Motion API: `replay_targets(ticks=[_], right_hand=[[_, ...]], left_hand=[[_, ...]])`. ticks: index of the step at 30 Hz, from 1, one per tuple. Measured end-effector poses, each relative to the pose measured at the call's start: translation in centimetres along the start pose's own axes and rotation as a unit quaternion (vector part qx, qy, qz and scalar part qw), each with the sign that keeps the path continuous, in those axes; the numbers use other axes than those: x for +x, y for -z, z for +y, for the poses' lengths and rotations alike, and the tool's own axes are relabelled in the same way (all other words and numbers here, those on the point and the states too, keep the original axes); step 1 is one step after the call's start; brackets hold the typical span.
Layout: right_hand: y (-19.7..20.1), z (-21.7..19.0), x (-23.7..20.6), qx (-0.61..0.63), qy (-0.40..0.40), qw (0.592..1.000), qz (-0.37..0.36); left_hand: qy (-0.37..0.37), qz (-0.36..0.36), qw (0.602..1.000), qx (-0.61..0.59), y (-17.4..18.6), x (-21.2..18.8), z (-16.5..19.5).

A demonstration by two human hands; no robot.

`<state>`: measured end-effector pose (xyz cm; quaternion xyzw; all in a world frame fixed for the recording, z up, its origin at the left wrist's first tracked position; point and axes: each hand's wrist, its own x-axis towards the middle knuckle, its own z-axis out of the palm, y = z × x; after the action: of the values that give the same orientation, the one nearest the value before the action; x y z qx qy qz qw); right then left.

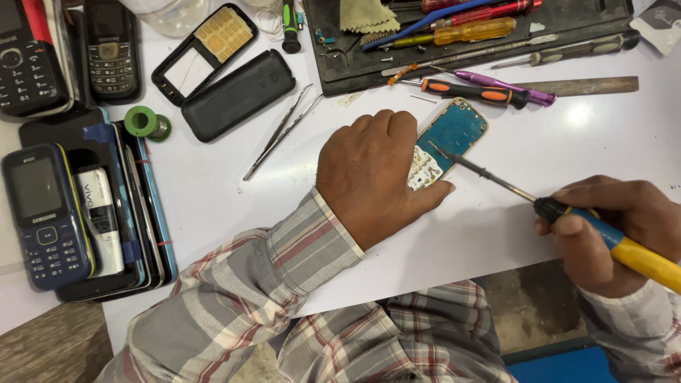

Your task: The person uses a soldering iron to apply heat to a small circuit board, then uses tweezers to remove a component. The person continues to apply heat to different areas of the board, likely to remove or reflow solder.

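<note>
Blue circuit board [457, 131] lies flat on white tabletop [567, 156], pinned by left hand [372, 174], grip closed over its lower end to steady it. Right hand [610, 234] clasps soldering iron [567, 213], tip on board. Tweezers [280, 131] lie near, left of the board.

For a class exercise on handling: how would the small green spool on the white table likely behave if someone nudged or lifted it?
The green spool is round and lies beside the stacked phones, so a nudge could probably set it rolling. It looks small, so likely light to lift. Its smooth flanges may be a little slippery. Neither the left hand nor the right hand touches it.
</note>
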<state>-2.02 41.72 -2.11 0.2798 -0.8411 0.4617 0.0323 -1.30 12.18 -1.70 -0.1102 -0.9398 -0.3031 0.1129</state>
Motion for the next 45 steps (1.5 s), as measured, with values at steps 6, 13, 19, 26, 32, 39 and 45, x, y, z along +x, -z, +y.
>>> replay_targets(ticks=[6, 13, 19, 26, 32, 39, 45], right_hand=[[0.0, 0.2, 0.0, 0.009, -0.014, 1.0, 0.001], [-0.2, 0.1, 0.7, 0.008, -0.009, 1.0, 0.002], [0.1, -0.3, 1.0, -0.001, 0.014, 1.0, -0.018], [0.0, -0.2, 0.9, -0.006, 0.023, 1.0, -0.019], [0.0, 0.0, 0.9, 0.006, 0.027, 1.0, -0.013], [0.0, -0.1, 0.8, -0.004, 0.032, 0.999, -0.025], [-0.1, 0.2, 0.5, -0.006, 0.04, 0.999, -0.016]], left_hand=[[0.0, -0.006, 1.0, 0.003, -0.1, 0.1, 0.0], [-0.001, -0.005, 1.0, 0.007, -0.1, 0.2, 0.0], [0.006, -0.015, 1.0, 0.01, 0.0, 0.2, 0.0], [0.0, -0.009, 1.0, 0.007, -0.1, 0.2, 0.0], [-0.004, 0.001, 1.0, 0.009, -0.3, 0.1, 0.0], [-0.007, 0.0, 1.0, 0.015, -0.3, 0.1, 0.0], [-0.004, -0.005, 1.0, 0.015, -0.2, 0.0, 0.1]])
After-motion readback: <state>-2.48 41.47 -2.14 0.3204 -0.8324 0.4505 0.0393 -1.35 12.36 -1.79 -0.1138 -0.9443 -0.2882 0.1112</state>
